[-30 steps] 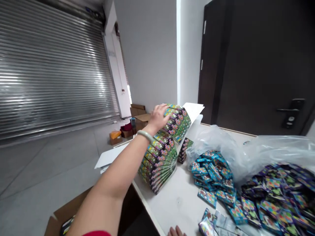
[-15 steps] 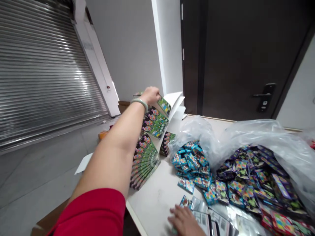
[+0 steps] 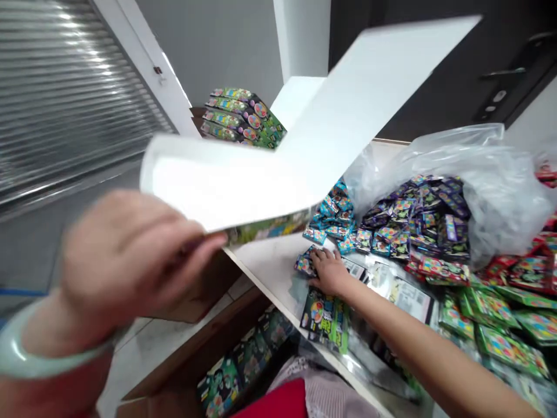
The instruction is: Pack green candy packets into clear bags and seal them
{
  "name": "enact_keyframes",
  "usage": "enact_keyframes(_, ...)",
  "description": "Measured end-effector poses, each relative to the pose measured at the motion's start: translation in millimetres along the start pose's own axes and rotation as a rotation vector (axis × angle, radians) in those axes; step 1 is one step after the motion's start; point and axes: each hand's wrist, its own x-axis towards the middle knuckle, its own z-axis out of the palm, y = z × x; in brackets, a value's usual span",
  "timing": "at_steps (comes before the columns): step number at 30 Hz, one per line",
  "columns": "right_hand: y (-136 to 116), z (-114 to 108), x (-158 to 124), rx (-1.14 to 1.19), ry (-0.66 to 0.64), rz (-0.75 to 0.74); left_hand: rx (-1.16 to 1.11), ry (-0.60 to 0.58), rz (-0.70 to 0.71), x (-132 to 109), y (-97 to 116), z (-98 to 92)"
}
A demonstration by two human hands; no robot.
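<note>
Left hand (image 3: 130, 249) gripping white card sheet (image 3: 278, 157), blurred; right hand (image 3: 328, 271) flat on printed packets (image 3: 303, 265).

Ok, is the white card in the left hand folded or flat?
Folded: the white card bends into a wide V, its two panels angled apart above the left hand.

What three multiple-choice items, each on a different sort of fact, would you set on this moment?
1. Where is the right hand?
A) In the cardboard box
B) On packets on the tabletop
C) On the door handle

2. What colour is the bangle on the left wrist?
A) Red
B) Black
C) Pale green

3. What is the left hand doing?
A) Holding a bent white sheet
B) Lying flat on the tabletop
C) Hanging empty

1 B: the fingers lie over the packets.
2 C: the band shows pale green.
3 A: the fingers pinch the sheet's edge.
</note>
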Motion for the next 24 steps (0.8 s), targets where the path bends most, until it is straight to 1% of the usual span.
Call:
enact_keyframes(1, -0.3, -1.5, 3.3, -0.007, 0.007, -0.02, 0.015, -0.065, 0.13, -20.0, 15.5, 0.9)
enact_keyframes(2, -1.2, -3.0, 8.1, -0.012, 0.011, -0.047, 0.006, -0.083, 0.182, -38.0, 29.7, 5.2)
enact_keyframes(3, -2.4, -4.3, 14.0, -0.018, 0.01, -0.078, -0.025, -0.09, 0.178, -54.3, 42.5, 12.8)
enact_keyframes(4, -3.9, -5.2, 20.7, -0.024, 0.004, -0.106, -0.062, -0.107, 0.109, -69.5, 54.2, 23.2)
enact_keyframes(5, -5.4, -5.5, 27.6, -0.032, -0.009, -0.127, -0.102, -0.095, 0.023, -83.7, 64.9, 35.8)
enact_keyframes(7, -7.4, -5.0, 39.5, -0.049, -0.048, -0.141, -0.151, -0.102, -0.121, -109.6, 83.3, 64.3)
enact_keyframes(9, -6.1, -4.1, 45.5, -0.064, -0.087, -0.126, -0.166, -0.172, -0.2, -131.1, 97.3, 91.1)
enact_keyframes(11, 0.2, -5.1, 44.1, -0.078, -0.12, -0.11, -0.181, -0.219, -0.278, -147.5, 105.9, 111.4)
enact_keyframes(13, 11.0, -9.3, 36.4, -0.097, -0.156, -0.11, -0.218, -0.248, -0.332, -158.6, 109.4, 124.7)
enact_keyframes(15, 23.6, -15.7, 25.3, -0.117, -0.196, -0.131, -0.275, -0.303, -0.343, -164.9, 109.9, 133.8)
enact_keyframes(18, 39.3, -25.7, 8.3, -0.134, -0.249, -0.172, -0.355, -0.481, -0.329, -167.2, 111.2, 144.4)
enact_keyframes(21, 47.1, -32.1, -2.9, -0.137, -0.29, -0.182, -0.398, -0.67, -0.346, -163.7, 115.0, 153.2)
enact_keyframes(24, 48.7, -34.1, -6.0, -0.131, -0.314, -0.166, -0.45, -0.796, -0.336, -156.4, 117.4, 161.7)
